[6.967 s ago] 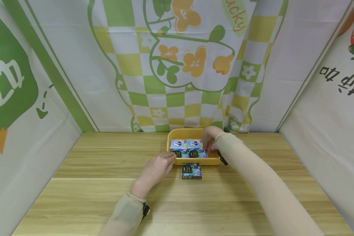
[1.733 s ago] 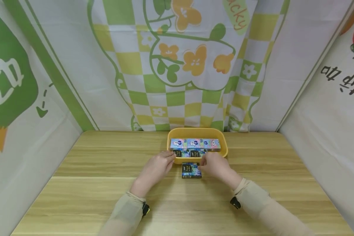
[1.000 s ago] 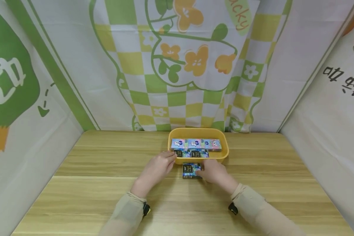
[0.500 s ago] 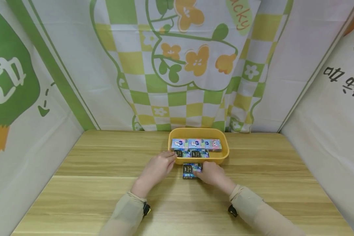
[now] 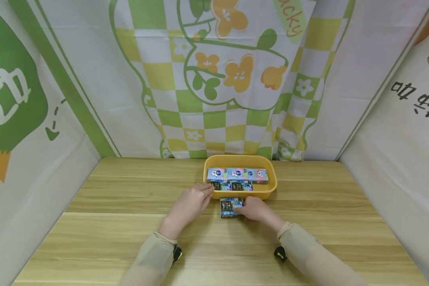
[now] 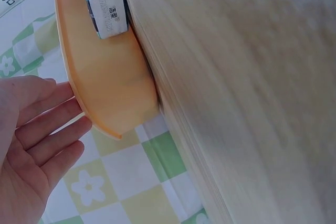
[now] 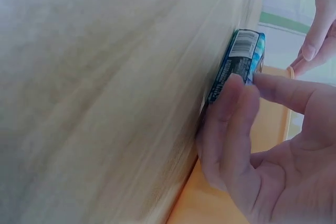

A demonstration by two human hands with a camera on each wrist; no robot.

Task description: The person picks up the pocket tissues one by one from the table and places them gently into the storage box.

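A dark blue pocket tissue pack [image 5: 227, 206] with a floral print lies on the table before the yellow basket [image 5: 239, 194]. My right hand [image 5: 255, 208] pinches its right end, thumb on top; the right wrist view shows fingers of the right hand [image 7: 257, 145] around the pack [image 7: 244, 51]. My left hand [image 5: 191, 204] touches the basket's front left corner. Its fingers stretch loosely against the rim in the left wrist view, where the left hand [image 6: 37, 140] holds nothing else. In the basket, light blue-pink packs [image 5: 236, 174] form a back row and two dark packs [image 5: 241, 186] a front row.
The wooden table [image 5: 128, 238] extends to both sides and toward me. Behind the basket hangs a green-and-yellow checked cloth [image 5: 214, 119]. White printed sheets [image 5: 397, 159] stand at the sides.
My right hand has come out of the basket, down to the tissue pack in front, and taken hold of its right end. That pack has shifted slightly left. My left hand stays on the rim.
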